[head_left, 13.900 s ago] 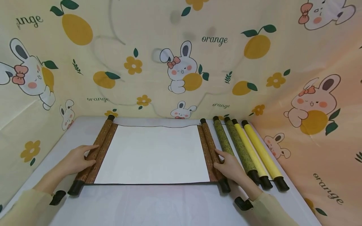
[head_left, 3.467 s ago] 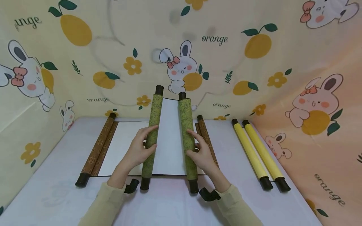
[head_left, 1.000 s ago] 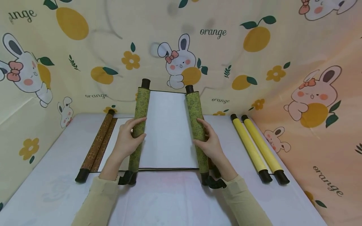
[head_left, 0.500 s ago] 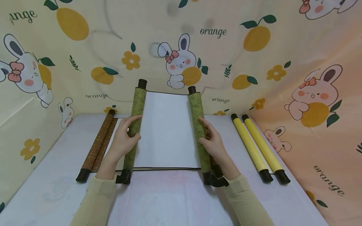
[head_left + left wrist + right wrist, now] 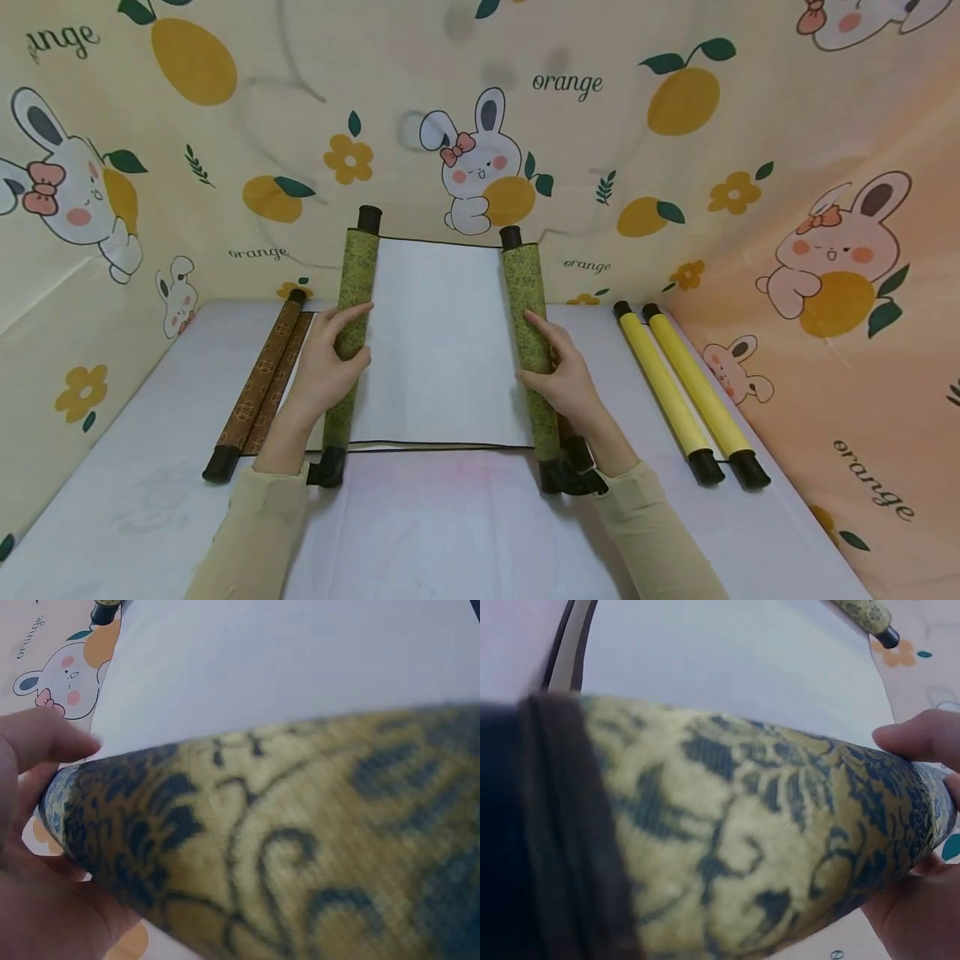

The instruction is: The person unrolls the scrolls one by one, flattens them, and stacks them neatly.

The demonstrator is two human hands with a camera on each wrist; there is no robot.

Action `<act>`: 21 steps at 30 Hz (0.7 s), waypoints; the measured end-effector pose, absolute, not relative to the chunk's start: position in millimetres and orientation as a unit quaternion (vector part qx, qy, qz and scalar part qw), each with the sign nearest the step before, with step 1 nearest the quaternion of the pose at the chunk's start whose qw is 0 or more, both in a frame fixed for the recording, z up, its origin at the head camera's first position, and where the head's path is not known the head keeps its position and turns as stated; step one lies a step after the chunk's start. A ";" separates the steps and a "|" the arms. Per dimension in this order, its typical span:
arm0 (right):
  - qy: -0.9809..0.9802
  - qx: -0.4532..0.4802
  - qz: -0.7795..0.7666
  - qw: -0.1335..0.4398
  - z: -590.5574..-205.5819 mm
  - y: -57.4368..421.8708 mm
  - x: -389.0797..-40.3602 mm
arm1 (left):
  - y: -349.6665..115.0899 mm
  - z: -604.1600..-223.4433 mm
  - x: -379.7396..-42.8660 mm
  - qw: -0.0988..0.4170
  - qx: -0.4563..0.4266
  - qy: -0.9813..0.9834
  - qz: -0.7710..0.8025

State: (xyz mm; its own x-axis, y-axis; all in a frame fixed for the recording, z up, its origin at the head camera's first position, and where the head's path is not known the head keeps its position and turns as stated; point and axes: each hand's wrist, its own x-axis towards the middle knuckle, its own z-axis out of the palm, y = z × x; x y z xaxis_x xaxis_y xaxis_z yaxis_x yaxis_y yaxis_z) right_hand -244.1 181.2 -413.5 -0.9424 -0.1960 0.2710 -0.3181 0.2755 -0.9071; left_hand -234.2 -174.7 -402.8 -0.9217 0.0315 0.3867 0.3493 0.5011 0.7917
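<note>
A scroll with green patterned rollers and black end knobs is partly unrolled, its white sheet stretched between them, the far end raised. My left hand grips the left green roller, thumb and fingers curled round it. On the other side my right hand holds the right green roller the same way. Both wrist views show the patterned cloth up close, with fingers wrapped at the roller's far part. Beneath lies a brown scroll, opened out; its left rollers show, while the green scroll mostly hides its right side.
Two yellow rollers with black ends lie side by side on the white table at the right. A curtain printed with rabbits and oranges hangs behind the table and along its sides.
Since the oldest frame, the green scroll has come from the right side onto the brown one. Lately its rollers have moved apart, the left one drifting left, baring more white sheet.
</note>
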 end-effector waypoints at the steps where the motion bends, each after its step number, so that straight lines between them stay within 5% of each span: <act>1: -0.799 0.158 0.577 0.056 -414.0 181.2 -244.7 | -174.8 -402.9 -234.3 0.167 -0.112 -0.852 -0.484; 21: -0.783 0.160 0.599 0.054 -411.2 194.0 -247.3 | -184.7 -400.4 -232.5 0.205 -0.112 -0.842 -0.486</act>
State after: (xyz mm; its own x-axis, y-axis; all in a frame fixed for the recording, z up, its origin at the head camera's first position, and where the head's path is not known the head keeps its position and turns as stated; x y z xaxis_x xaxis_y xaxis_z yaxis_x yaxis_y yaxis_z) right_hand -247.3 194.0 -411.2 -0.9429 -0.1855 0.2768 -0.3156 0.2305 -0.9205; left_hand -232.5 -184.7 -400.4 -0.8912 -0.0110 0.4534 0.3872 0.5020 0.7733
